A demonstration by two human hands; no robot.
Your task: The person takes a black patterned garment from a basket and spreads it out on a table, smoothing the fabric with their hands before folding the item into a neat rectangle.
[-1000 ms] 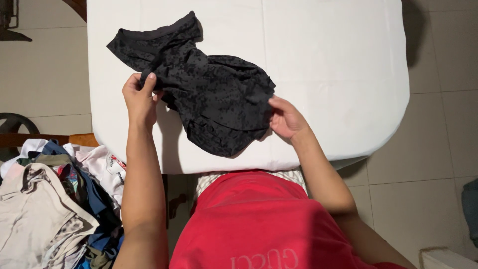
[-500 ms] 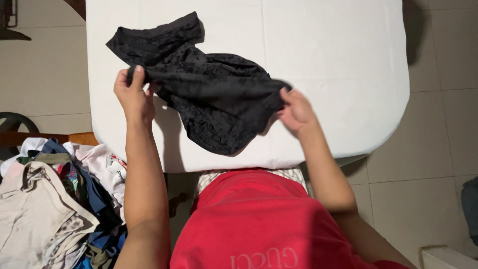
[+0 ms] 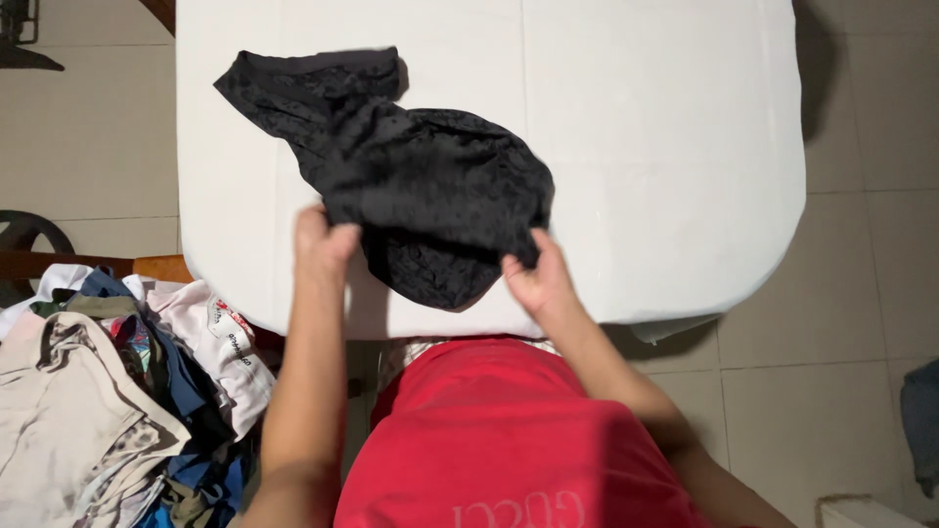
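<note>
While both fingers (image 3: 331, 235) pinch it, black garment (image 3: 430, 191) lies beyond.

Setting: home, laundry-folding spot. Evidence: table under white cloth cover (image 3: 665, 147), used as folding surface; beige tiled floor (image 3: 861, 293) with grout lines; mixed heap of clothes (image 3: 117, 391) at left, piled on wooden chair (image 3: 147, 266). Dark patterned garment (image 3: 430, 196) spread on cover.
</note>
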